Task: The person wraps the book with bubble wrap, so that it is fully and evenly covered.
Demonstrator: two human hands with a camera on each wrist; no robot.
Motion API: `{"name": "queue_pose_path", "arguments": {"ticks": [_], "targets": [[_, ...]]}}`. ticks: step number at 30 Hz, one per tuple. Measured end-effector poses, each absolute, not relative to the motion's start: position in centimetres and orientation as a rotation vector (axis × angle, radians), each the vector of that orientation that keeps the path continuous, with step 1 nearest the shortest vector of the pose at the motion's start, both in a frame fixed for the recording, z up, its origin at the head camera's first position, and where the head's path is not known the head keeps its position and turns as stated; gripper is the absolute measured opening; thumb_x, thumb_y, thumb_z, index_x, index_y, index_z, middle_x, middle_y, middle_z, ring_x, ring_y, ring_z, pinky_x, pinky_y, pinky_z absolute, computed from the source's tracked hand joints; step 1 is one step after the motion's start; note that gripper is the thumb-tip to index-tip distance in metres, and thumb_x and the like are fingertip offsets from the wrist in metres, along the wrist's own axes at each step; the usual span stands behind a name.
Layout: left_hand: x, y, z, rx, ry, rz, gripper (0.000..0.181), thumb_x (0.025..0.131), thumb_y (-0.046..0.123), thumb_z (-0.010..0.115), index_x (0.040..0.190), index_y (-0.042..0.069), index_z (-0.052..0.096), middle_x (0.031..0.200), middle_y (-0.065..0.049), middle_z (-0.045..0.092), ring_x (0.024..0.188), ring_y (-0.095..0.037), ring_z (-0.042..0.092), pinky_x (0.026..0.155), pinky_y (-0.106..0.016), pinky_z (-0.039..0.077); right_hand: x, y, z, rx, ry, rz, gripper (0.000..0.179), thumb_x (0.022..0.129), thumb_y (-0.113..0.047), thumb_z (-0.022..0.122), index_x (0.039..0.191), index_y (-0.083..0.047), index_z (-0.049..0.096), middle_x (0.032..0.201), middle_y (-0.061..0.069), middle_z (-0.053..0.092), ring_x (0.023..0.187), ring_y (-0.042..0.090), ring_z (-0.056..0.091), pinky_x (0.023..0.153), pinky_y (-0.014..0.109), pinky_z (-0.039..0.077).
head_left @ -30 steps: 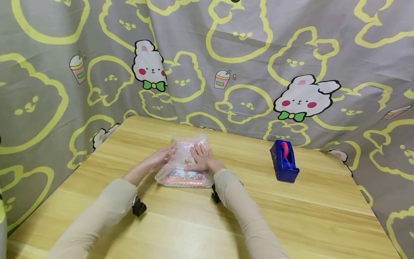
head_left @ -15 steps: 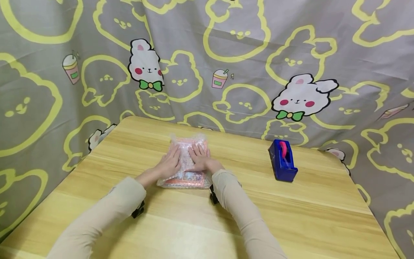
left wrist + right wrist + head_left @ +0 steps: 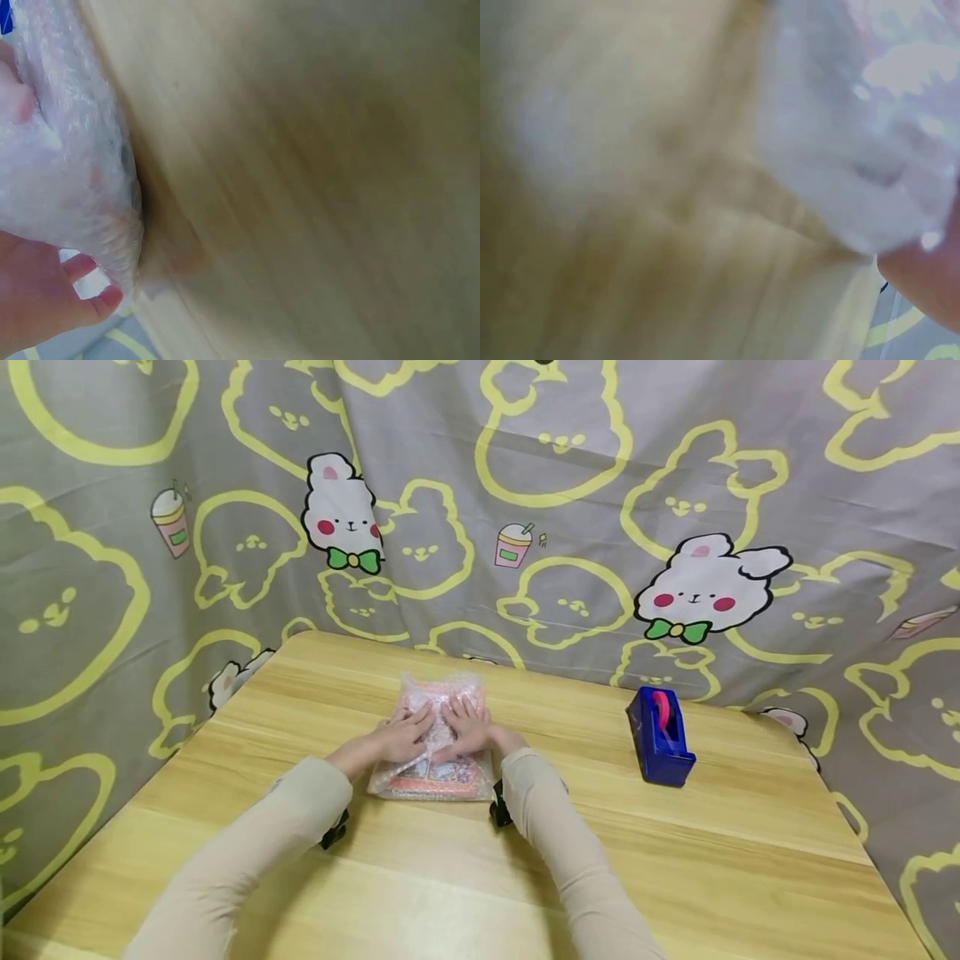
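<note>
A flat pink item with a printed picture lies on the table inside bubble wrap point(image 3: 438, 787). My left hand point(image 3: 405, 737) rests on the left part of the wrap, fingers stretched toward the middle. Beside it, my right hand point(image 3: 467, 731) presses on the right part with its fingers spread. The hands are close together and cover much of the picture. In the left wrist view, the bubble wrap point(image 3: 82, 172) bulges at its near edge, with my left hand point(image 3: 45, 292) against it. The right wrist view is blurred; wrap point(image 3: 832, 142) fills its upper right.
A blue tape dispenser point(image 3: 663, 760) with a pink roll core stands on the right of the wooden table point(image 3: 450, 885). Behind the table hangs a grey curtain point(image 3: 442, 435) with yellow cartoon outlines.
My left hand has moved from the left edge of the bubble wrap rightward onto its top, and the wrap there now lies under it. My right hand has stayed almost in place.
</note>
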State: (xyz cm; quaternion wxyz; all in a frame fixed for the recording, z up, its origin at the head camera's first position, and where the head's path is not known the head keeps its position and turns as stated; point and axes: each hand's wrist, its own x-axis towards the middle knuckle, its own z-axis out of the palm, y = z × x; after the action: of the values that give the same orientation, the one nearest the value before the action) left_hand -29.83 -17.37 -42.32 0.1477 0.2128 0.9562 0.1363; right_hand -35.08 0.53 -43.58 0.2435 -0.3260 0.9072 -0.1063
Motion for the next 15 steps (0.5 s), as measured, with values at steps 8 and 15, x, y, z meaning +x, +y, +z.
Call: {"name": "queue_pose_path", "arguments": {"ticks": [8,15], "targets": [[-30.25,-16.66,-42.29,0.578,2.728,0.266,0.059,0.095,0.028,0.038,0.145,0.006,0.017,0.153,-0.010,0.003,0.134,-0.046,-0.002,0.102,-0.066,0.011,-35.86,1.45,-43.12,-0.781,2.313,-0.602,0.077,0.090,-0.058,0.030,0.146,-0.018,-0.004,0.149,-0.002,-0.024,0.134,0.016,-0.025,0.107,0.045,-0.017],[-30.60,-16.81,-42.12,0.677,2.757,0.161,0.064,0.090,0.030,0.045,0.143,0.001,0.022,0.151,-0.018,0.011,0.136,-0.042,0.005,0.108,-0.058,0.009,-36.13,1.38,-43.53,-0.857,2.346,-0.503,0.093,0.085,-0.052,0.052,0.146,-0.016,-0.007,0.148,0.002,-0.026,0.133,0.019,-0.027,0.107,0.047,-0.017]]}}
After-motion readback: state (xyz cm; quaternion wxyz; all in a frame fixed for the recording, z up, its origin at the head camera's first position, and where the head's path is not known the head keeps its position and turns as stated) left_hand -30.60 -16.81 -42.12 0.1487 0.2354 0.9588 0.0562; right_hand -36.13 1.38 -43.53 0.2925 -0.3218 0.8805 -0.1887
